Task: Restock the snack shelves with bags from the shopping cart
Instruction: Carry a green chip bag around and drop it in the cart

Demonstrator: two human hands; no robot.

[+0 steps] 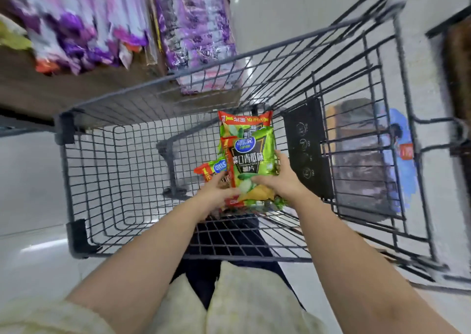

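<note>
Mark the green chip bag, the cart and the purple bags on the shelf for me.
green chip bag [251, 159], head view, dark panel on its front
shopping cart [65, 180], head view, left top rail
purple bags [76, 27], head view, front of one shelved bag

Cart [254, 258]: dark coated wire metal, matt. Corner bumpers [65, 127], panel [305, 145] at right: black matt plastic. Green snack bags [251, 160], purple bags [84, 27] upper left: glossy film. Shelf [38, 89]: brown wood-look, matt. Floor [30, 180]: pale, smooth, glossy. Garment [254, 303] at bottom: cream cloth, textured.
</note>
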